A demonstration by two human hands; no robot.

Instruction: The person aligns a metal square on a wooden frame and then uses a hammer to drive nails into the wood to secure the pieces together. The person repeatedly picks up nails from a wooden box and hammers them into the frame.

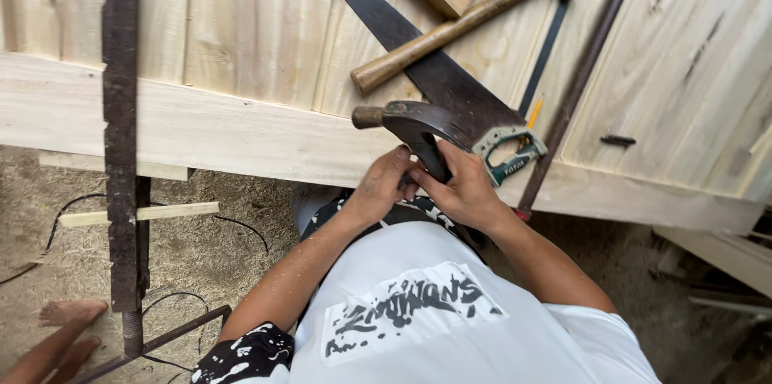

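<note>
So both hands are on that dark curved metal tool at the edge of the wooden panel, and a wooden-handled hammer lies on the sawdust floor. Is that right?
Not quite. The left hand and right hand do grip the dark curved metal tool at the wooden panel's edge, but the wooden-handled hammer lies on the panel, across the handsaw, not on the floor. The head view shows this.

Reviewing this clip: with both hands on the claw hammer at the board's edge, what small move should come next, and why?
Probably a small lever of the claw hammer downward. Left hand and right hand both close round its handle at the edge of the board, head curving over the wood. What the claw bites on is hidden, so this is a guess.
</note>
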